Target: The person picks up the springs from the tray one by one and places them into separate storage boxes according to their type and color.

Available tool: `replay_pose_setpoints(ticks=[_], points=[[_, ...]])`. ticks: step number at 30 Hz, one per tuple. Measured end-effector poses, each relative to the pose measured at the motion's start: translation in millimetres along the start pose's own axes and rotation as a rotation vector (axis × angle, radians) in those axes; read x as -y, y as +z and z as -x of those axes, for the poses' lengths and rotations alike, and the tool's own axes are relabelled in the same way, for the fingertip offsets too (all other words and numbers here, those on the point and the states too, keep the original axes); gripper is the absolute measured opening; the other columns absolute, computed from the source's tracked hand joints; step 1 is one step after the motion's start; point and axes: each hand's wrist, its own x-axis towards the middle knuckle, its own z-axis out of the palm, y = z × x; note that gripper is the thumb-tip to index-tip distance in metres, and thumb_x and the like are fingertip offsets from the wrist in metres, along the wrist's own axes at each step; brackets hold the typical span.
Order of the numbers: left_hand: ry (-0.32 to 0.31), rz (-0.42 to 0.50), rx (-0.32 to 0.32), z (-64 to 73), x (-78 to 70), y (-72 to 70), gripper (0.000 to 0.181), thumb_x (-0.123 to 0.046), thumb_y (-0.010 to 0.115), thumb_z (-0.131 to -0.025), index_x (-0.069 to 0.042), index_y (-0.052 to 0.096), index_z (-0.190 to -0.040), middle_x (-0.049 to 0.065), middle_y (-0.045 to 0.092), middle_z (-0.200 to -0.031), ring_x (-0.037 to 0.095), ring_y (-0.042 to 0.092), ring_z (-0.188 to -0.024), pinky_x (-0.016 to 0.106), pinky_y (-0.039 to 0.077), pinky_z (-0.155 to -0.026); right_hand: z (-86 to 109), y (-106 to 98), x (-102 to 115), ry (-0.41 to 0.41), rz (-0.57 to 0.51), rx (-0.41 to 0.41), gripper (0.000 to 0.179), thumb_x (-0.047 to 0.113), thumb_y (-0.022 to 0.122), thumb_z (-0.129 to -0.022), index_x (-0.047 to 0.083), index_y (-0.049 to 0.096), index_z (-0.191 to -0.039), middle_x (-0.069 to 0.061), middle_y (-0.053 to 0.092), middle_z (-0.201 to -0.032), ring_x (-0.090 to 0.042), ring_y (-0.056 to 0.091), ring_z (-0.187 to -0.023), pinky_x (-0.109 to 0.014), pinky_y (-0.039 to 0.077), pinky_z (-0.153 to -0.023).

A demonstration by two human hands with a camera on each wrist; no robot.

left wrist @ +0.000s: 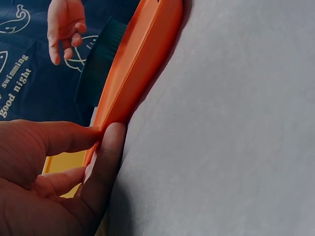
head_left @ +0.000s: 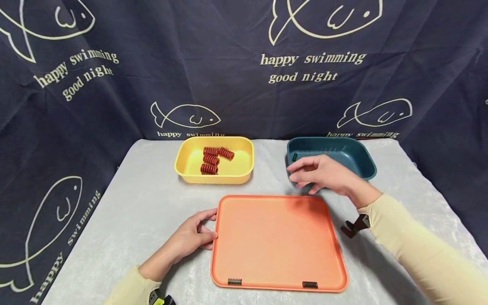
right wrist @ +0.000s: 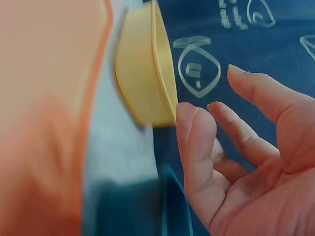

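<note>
My left hand point(head_left: 192, 232) pinches the left rim of an orange tray point(head_left: 274, 237), with thumb and fingers on either side of the edge in the left wrist view. Two dark coil springs lie along the tray's near edge: one spring point(head_left: 234, 281) toward the left, the other spring point(head_left: 310, 285) toward the right. My right hand point(head_left: 324, 173) hovers at the near left side of a teal bin point(head_left: 366, 163), its fingers loosely bent and apart. Nothing shows between them in the right wrist view. A small dark green piece point(head_left: 295, 157) is at the bin's left end, partly hidden.
A yellow bin point(head_left: 244, 171) with several red coil springs point(head_left: 210, 159) stands at the back left, beyond the tray. Light grey cloth point(head_left: 145, 203) covers the table. A navy curtain point(head_left: 244, 93) with fish drawings hangs close behind both bins.
</note>
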Motion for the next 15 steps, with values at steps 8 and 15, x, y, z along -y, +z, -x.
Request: replay_pose_setpoints(ticks=[8, 15], points=[[0.002, 0.003, 0.011, 2.5, 1.9, -1.0, 0.071, 0.009, 0.072, -0.089, 0.000, 0.044, -0.153, 0.018, 0.060, -0.125, 0.023, 0.070, -0.082, 0.039, 0.065, -0.065, 6.9, 51, -6, -0.001, -0.082, 0.179, 0.040, 0.018, 0.079, -0.092, 0.003, 0.070, -0.127, -0.021, 0.074, -0.106, -0.037, 0.072, -0.090, -0.038, 0.063, -0.063], [0.003, 0.016, 0.029, 1.5, 1.4, -0.5, 0.071, 0.009, 0.071, -0.089, 0.001, 0.042, -0.154, 0.018, 0.061, -0.125, 0.024, 0.071, -0.083, 0.039, 0.065, -0.066, 15.5, 103, -16, 0.053, -0.161, 0.334, 0.038, 0.015, 0.079, -0.092, -0.001, 0.069, -0.125, -0.024, 0.073, -0.107, -0.036, 0.073, -0.087, -0.035, 0.062, -0.057]])
